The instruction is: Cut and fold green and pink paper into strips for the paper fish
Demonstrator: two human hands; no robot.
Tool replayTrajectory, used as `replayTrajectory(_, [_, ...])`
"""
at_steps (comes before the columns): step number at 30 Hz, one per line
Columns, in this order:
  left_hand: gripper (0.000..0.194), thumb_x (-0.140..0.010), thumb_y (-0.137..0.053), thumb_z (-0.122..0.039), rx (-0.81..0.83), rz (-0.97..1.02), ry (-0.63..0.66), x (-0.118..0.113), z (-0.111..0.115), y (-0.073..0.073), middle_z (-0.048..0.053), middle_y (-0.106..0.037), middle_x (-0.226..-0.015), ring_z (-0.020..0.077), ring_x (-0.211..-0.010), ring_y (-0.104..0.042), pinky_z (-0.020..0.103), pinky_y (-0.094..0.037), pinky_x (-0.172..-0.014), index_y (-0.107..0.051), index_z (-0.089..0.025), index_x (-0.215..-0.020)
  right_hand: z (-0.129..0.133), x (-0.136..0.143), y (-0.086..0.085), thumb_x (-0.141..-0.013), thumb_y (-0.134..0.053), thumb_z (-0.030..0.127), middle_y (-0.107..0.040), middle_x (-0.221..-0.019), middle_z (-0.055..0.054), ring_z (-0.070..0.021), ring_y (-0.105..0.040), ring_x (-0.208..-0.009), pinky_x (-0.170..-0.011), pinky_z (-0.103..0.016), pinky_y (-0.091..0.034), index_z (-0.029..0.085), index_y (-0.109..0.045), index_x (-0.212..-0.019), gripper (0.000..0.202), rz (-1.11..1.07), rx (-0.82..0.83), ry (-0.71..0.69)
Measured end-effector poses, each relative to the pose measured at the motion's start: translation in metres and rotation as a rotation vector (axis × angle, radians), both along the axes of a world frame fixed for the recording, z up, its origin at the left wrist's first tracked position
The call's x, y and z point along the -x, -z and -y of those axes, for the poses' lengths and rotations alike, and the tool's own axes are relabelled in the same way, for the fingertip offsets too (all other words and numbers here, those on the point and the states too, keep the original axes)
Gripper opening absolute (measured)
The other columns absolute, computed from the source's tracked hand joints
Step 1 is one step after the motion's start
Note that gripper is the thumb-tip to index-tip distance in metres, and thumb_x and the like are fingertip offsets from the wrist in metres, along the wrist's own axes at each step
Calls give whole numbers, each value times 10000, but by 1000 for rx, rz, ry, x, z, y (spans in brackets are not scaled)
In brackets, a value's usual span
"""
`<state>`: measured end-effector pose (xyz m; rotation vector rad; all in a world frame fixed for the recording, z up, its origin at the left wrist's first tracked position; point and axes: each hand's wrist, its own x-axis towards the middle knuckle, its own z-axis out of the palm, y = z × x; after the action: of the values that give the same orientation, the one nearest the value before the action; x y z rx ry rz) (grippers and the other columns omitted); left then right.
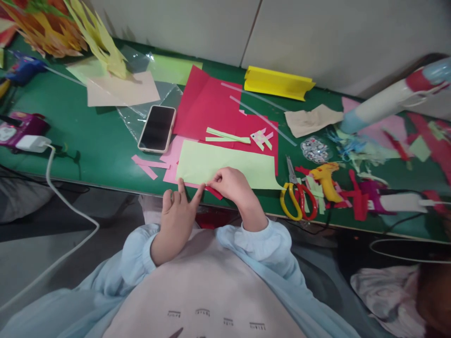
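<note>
My left hand (179, 213) rests at the table's front edge with its fingers spread. Its index fingertip meets the end of a small red paper strip (214, 193). The thumb and fingers of my right hand (230, 185) are pinched together at that same end; the exact grip is partly hidden. Under both hands lies a pale green sheet (225, 162), over pink paper (171, 173) and larger red sheets (211, 103). Just beyond it are thin pale green strips (227, 136) and a woven paper fish (261, 139) in pink and pale green.
Scissors (295, 192) and a yellow glue gun (327, 180) lie to the right, near a bag of googly eyes (315, 149). A phone (157, 128) sits to the left. A power strip (23, 131) with a white cable is at far left. A person's sleeve (384, 291) shows at lower right.
</note>
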<state>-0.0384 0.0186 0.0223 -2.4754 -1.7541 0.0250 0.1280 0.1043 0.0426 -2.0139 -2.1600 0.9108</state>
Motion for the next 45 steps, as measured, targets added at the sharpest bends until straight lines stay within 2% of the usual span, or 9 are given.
replayTrajectory(3, [523, -936, -414, -135, -46, -31, -36, 7, 3, -1, 225, -508, -1462, 293, -842, -628, 535, -441, -876, -481, -80, -1453, 0, 1, -2, -804, -650, 326, -660, -640, -43, -111, -567, -609, -558, -219, -318, 149, -749, -711, 223, -5, 0, 8])
replayTrajectory(5, [508, -945, -414, -169, -80, -10, -51, 12, 4, -1, 190, -517, -1461, 301, -843, -610, 528, -433, -855, -493, -27, -1426, 0, 1, -3, -803, -651, 315, -649, -627, -39, -111, -568, -610, -557, -218, -318, 145, -746, -705, 218, -5, 6, 11])
replayTrajectory(10, [468, -959, -421, -211, -133, 50, -51, 22, 3, -2, 125, -567, -1428, 291, -849, -595, 502, -407, -844, -551, -40, -1375, 0, 1, -4, -804, -654, 301, -630, -606, -27, -105, -551, -595, -554, -218, -317, 146, -743, -704, 204, -16, 15, 16])
replayTrajectory(20, [475, -966, -415, -215, -77, 32, -29, 23, -1, -6, 176, -586, -1404, 306, -874, -608, 513, -417, -855, -535, -18, -1382, 0, 2, -4, -801, -669, 302, -656, -640, -28, -107, -545, -596, -554, -227, -317, 158, -730, -676, 201, -28, 30, 27])
replayTrajectory(25, [458, -964, -444, -248, -100, 96, -46, 15, 4, -6, 203, -553, -1433, 331, -977, -618, 522, -429, -886, -570, -27, -1346, -1, 1, -3, -801, -672, 331, -646, -634, -33, -108, -542, -595, -562, -226, -326, 150, -738, -710, 213, -13, 28, 16])
replayTrajectory(28, [444, -965, -449, -243, -122, 148, 4, 11, 1, -5, 184, -518, -1470, 348, -1092, -608, 515, -438, -912, -581, -47, -1340, -2, 1, -3, -794, -682, 345, -648, -634, -32, -109, -542, -598, -563, -224, -324, 150, -740, -719, 216, -19, 30, 20])
replayTrajectory(33, [493, -978, -428, -235, -86, 201, 142, 11, -6, 6, 216, -496, -1479, 341, -1373, -468, 510, -322, -1141, -508, 19, -1392, -2, 0, -1, -786, -685, 336, -648, -630, -37, -107, -539, -600, -565, -227, -319, 145, -743, -717, 212, -34, 14, 19])
replayTrajectory(38, [517, -978, -434, -249, -33, 209, 127, 14, -8, 16, 242, -464, -1491, 343, -1388, -461, 480, -336, -1167, -488, 34, -1407, -2, 0, 0, -777, -693, 349, -628, -614, -30, -106, -536, -600, -556, -229, -306, 147, -748, -719, 218, -36, 12, 23])
replayTrajectory(45, [479, -985, -431, -235, -30, 193, 81, 9, -7, 12, 233, -474, -1486, 339, -1373, -482, 482, -395, -1131, -513, -45, -1417, 0, -5, -3, -807, -684, 373, -664, -662, -36, -109, -551, -617, -577, -233, -315, 162, -750, -727, 236, -35, 25, 8])
